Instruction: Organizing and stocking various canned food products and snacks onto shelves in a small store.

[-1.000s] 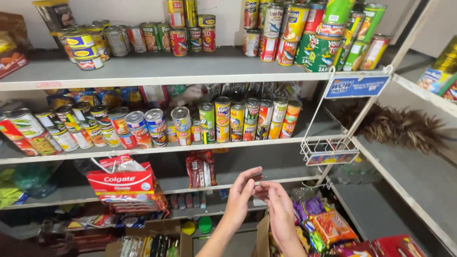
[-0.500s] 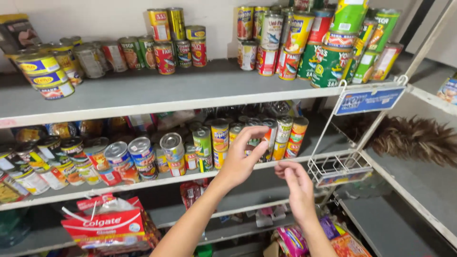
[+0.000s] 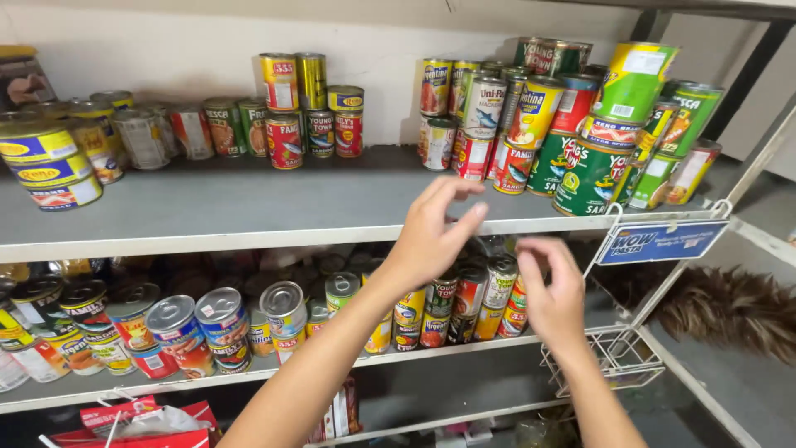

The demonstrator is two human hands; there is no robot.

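My left hand (image 3: pixel 433 234) is raised in front of the edge of the upper grey shelf (image 3: pixel 232 207), fingers spread and holding nothing. My right hand (image 3: pixel 550 292) hovers lower and to the right, in front of upright cans (image 3: pixel 473 299) on the middle shelf, also holding nothing with fingers apart. A stacked group of red, green and yellow cans (image 3: pixel 572 124) stands on the upper shelf just beyond both hands. A smaller cluster of cans (image 3: pixel 311 112) stands further left.
Large yellow-and-blue cans (image 3: pixel 54 162) sit at the upper shelf's left end. Cans lying on their sides (image 3: pixel 199 323) fill the middle shelf. A white wire basket (image 3: pixel 605 357) with a blue sign (image 3: pixel 659 241) hangs at the right. A feather duster (image 3: pixel 730 307) lies beyond.
Both hands have risen from below the middle shelf up toward the upper shelf. The view has tilted upward with them.
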